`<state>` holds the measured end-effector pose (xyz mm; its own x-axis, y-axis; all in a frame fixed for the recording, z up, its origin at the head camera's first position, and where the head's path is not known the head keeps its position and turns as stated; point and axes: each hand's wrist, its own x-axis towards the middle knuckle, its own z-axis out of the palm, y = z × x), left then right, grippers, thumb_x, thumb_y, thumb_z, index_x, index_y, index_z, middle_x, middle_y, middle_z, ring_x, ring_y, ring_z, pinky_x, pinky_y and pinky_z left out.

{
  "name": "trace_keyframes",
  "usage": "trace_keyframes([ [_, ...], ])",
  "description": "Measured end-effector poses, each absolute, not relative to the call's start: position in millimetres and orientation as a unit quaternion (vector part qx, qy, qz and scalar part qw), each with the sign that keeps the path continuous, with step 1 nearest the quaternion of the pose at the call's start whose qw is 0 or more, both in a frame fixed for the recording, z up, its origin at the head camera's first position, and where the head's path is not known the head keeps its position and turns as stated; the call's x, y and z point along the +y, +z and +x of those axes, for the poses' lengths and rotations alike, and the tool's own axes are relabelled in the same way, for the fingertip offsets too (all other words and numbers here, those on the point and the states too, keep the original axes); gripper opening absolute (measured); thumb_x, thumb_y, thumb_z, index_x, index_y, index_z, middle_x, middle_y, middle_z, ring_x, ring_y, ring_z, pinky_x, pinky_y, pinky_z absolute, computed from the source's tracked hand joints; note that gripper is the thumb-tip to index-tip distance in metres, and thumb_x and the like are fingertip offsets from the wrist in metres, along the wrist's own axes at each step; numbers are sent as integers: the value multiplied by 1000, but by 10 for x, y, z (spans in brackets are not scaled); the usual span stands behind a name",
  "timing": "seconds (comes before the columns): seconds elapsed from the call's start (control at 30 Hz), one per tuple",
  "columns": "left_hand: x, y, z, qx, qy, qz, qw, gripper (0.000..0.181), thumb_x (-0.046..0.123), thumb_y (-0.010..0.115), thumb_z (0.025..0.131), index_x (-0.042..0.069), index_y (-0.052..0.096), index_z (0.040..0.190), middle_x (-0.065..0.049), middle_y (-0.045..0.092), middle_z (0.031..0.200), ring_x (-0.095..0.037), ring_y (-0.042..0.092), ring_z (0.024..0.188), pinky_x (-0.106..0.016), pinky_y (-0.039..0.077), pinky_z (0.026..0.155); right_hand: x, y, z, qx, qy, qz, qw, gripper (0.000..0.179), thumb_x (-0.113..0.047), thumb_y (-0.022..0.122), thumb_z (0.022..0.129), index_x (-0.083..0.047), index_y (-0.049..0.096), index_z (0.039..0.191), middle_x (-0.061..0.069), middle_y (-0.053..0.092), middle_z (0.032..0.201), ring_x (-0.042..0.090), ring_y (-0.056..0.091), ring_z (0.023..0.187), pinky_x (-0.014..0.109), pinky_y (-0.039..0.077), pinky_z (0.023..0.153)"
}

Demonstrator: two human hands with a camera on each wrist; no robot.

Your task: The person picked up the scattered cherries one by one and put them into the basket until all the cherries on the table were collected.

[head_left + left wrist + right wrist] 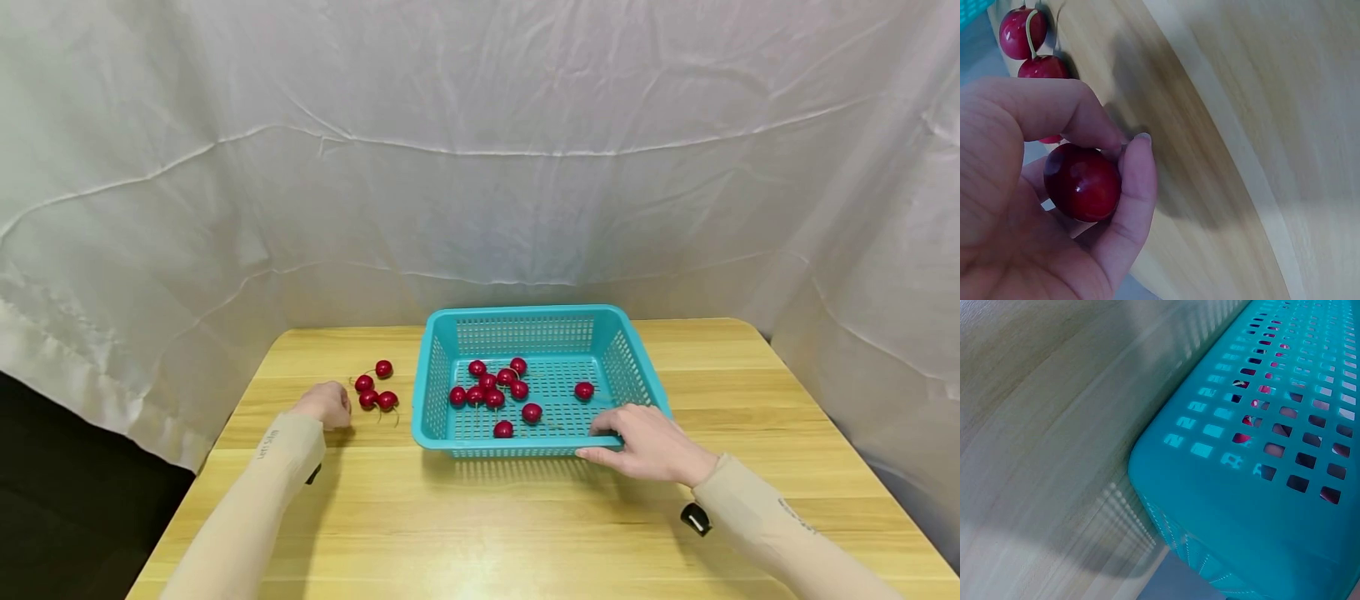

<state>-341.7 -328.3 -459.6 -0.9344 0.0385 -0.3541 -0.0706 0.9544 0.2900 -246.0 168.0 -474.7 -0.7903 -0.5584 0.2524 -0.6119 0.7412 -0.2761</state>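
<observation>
My left hand is at the left of the table, its fingers curled round a dark red cherry, which the head view hides. Just right of this hand lie several loose red cherries with thin stems. At the near right corner of a turquoise plastic basket, my right hand grips the rim, thumb outside and fingers over the inner side. Several more cherries are spread on the basket's floor, mostly toward its left half. The right wrist view shows the basket's perforated wall close up.
The light wooden table carries everything. Pale grey cloth hangs behind it and along both sides. A dark area lies beyond the table's left edge.
</observation>
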Motion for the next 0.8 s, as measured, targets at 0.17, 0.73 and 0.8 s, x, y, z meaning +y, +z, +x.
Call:
trace_keyframes([
  [0.17,-3323,-4591,-3432,973,147,-11,180,22,-1,54,77,16,47,65,2,42,61,-12,40,57,-24,35,53,1679,-4742,-2459,-930,174,316,75,30,-55,65,92,-27,71,83,-20,63,74,-7,46,61,15,41,55],
  [0.73,-3367,-4404,-3402,974,160,9,157,27,4,48,78,19,38,58,7,31,51,-7,27,48,-21,28,48,1678,-4737,-2457,-928,177,319,81,30,-55,66,92,-26,71,83,-20,64,73,-7,47,61,15,42,56],
  [0.8,-3370,-4369,-3396,974,168,8,155,27,4,48,80,18,39,59,7,32,52,-7,28,48,-21,29,47,1677,-4737,-2458,-928,176,318,81,30,-55,66,92,-26,71,83,-20,63,73,-7,46,61,15,41,56],
])
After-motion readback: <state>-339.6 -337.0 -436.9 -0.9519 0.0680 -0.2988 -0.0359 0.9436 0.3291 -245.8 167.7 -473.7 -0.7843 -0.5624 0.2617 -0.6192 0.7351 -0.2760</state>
